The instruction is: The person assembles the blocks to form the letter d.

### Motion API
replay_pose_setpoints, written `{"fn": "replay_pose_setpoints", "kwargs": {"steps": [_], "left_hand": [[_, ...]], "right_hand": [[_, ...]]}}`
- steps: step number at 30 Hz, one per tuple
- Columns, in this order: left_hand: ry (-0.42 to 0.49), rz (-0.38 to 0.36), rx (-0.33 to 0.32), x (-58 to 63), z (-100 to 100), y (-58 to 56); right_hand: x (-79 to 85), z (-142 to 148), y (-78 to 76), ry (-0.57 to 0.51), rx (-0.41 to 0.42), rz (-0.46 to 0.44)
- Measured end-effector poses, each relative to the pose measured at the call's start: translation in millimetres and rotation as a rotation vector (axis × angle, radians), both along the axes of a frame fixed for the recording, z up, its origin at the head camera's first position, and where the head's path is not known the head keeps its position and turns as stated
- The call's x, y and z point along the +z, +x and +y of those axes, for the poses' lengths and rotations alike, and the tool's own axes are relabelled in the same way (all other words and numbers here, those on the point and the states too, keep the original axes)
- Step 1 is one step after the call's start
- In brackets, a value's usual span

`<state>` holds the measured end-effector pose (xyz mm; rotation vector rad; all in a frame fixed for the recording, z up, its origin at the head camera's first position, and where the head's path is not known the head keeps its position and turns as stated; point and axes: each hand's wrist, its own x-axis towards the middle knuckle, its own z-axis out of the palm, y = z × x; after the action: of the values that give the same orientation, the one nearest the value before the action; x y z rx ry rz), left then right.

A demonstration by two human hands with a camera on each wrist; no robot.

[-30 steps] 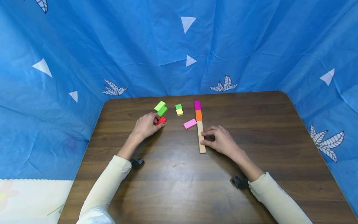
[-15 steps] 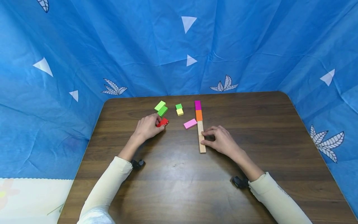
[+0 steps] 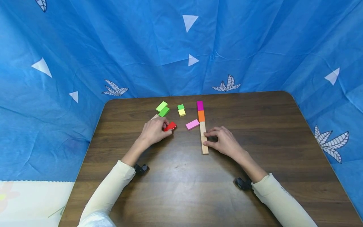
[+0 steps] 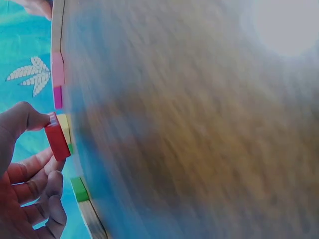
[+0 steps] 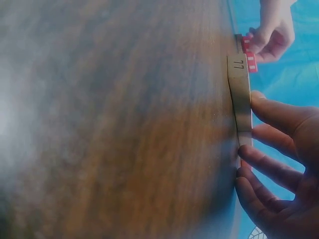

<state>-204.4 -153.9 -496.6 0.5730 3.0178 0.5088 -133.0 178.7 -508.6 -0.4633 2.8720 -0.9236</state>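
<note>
The row of blocks (image 3: 202,127) lay end to end on the surface (image 3: 269,126), with a magenta block (image 3: 200,105) farthest from the person, then an orange block (image 3: 201,116) and two plain wood blocks (image 3: 205,148); these four looked like the finished part, and the seven pieces visible outside it made the work seem under half done. The right hand (image 3: 224,142) was beside the row, its fingers (image 5: 271,165) loosely bent and touching the plain wood blocks near their joint, without closing round either. The left hand (image 3: 154,130) pinched a red block (image 3: 170,126) between thumb and fingers, well apart from the row; whether it was lifted could not be told, but its placing seemed unfinished. A pink block (image 3: 192,124) lay slanted just beside the row, contact unclear, and was probably left to align. A light green block (image 3: 162,106) and a darker green block (image 3: 164,111) lay together beyond the left hand, which partly hid another wood block (image 3: 154,116). The smallest-looking pieces, a short green block (image 3: 180,107) and a yellow block (image 3: 182,112), sat together between them and the row, apparently unused.
</note>
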Motion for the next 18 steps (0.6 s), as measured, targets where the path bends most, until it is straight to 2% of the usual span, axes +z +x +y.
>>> {"fn": "replay_pose_setpoints", "kwargs": {"steps": [11,18], "left_hand": [[-0.02,0.018,-0.046,5.6,9,7.9],[-0.089,0.041,-0.097,6.4,19,9.0]], "right_hand": [[0.3,1,-0.6,0.005,0.011,-0.002],[0.2,1,-0.5,0.001,0.014,0.002]]}}
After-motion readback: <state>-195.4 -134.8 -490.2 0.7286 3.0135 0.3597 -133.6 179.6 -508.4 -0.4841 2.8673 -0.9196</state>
